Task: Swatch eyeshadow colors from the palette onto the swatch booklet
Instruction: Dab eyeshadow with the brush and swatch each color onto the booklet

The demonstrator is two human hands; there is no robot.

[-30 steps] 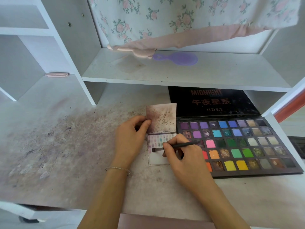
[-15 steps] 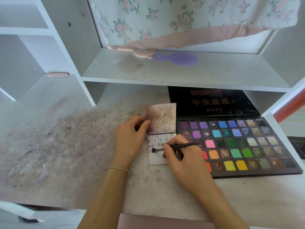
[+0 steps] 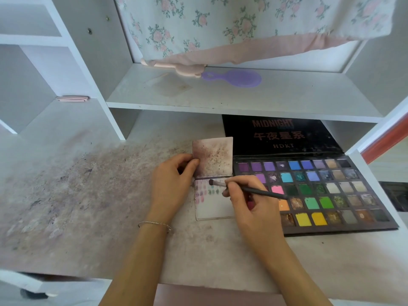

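- The swatch booklet (image 3: 213, 204) lies open on the table (image 3: 88, 195), straight ahead of the person. Its stained cover stands up at the far edge, and the white page faces up with small colour patches in its top left part.
- The left hand (image 3: 173, 184) sits at the booklet's 9 o'clock. Thumb and fingers pinch the left edge of the raised cover, holding it back.
- The right hand (image 3: 249, 202) comes in from 4 o'clock and grips the brush (image 3: 247, 189) near the middle of its handle, fingers curled round it.
- The brush's long axis runs roughly 10 to 4 o'clock. Its bristle tip is at the top of the page, just right of the existing patches, and its tail end lies over the palette (image 3: 331, 195).
- I cannot tell for sure whether the tip is touching the paper or is just above it.
- The palette lies open at the booklet's 3 o'clock, its edge touching or just beside the page, so the right hand is the nearer one for picking up colour.
- My judgement: the coming stroke depends on the bare paper, which lies at 3 and 6 o'clock from the tip, and a short sweep there would suit.
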